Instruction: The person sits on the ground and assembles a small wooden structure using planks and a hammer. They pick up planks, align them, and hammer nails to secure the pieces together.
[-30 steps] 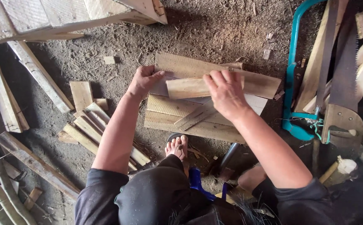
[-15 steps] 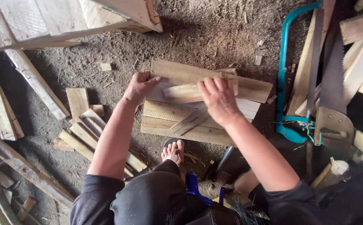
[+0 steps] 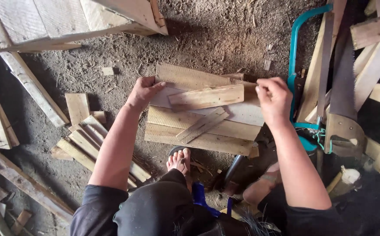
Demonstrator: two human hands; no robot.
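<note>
Short plank (image 3: pixel 206 97) lies on top of a stack of boards (image 3: pixel 201 131) on the dirt floor (image 3: pixel 111 52), its long axis running left to right between the two hands. Left hand (image 3: pixel 142 91) presses partly open against the stack's left edge, just beside the plank's left end. Right hand (image 3: pixel 274 97) curls closed at the plank's right end, seemingly pinching it. A teal-framed saw (image 3: pixel 293 61) lies just past the right hand.
</note>
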